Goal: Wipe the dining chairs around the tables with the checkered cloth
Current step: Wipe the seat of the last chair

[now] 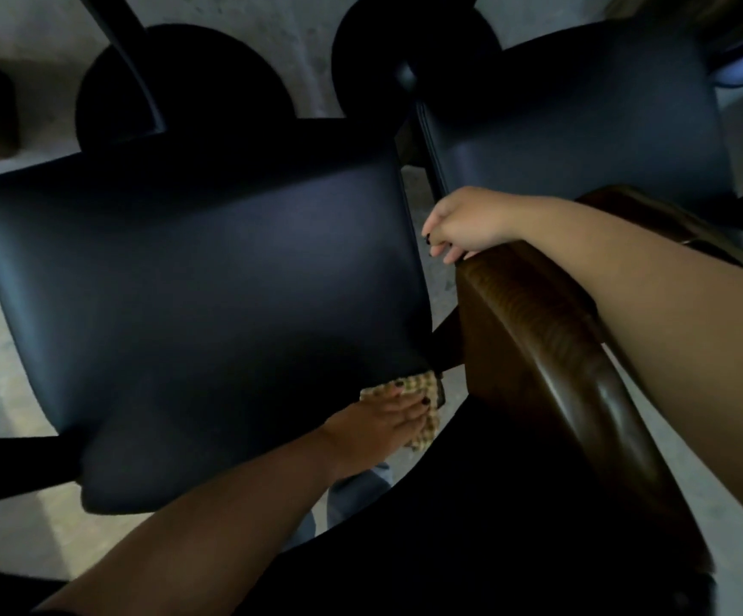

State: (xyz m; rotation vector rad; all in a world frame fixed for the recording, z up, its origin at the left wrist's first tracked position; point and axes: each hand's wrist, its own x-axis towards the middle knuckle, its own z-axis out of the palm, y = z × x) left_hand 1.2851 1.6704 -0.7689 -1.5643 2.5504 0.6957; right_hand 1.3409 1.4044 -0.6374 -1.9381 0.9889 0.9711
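Both hands down: left hand (380,415) flat on checkered cloth (423,431)

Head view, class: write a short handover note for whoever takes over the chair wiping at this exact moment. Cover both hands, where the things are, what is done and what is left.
Left hand: fingers flat, pressing the checkered cloth at the rear corner of the near seat.
Right hand: resting on the end of the wooden backrest, fingers curled over it.
A second seat stands beyond, right of the first.
Done: cannot tell how much is wiped; no marks show in the dim light.
Left: finish this chair, then the next ones.
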